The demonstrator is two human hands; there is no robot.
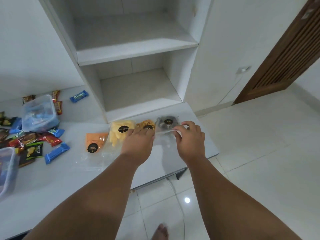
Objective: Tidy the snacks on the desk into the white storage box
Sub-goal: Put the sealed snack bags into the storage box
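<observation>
Several clear snack bags with black round labels lie in a row on the white desk [52, 184]: an orange one [96, 140], a yellow one [119, 134], a brown one [144, 124] and a grey one [166, 123]. My left hand [138, 141] and my right hand [189, 135] both pinch the near edge of the grey bag, which stretches between them. A translucent storage box [40, 113] with blue wrappers inside stands at the left. Loose blue, red and green snack packets [56, 153] lie around it.
A second translucent box [7, 172] sits at the far left edge. White open shelves [136, 87] rise behind the desk. The desk's right end [214, 153] drops off to a tiled floor. A wooden slatted door [285, 58] stands at the right. A bare foot [161, 232] shows below.
</observation>
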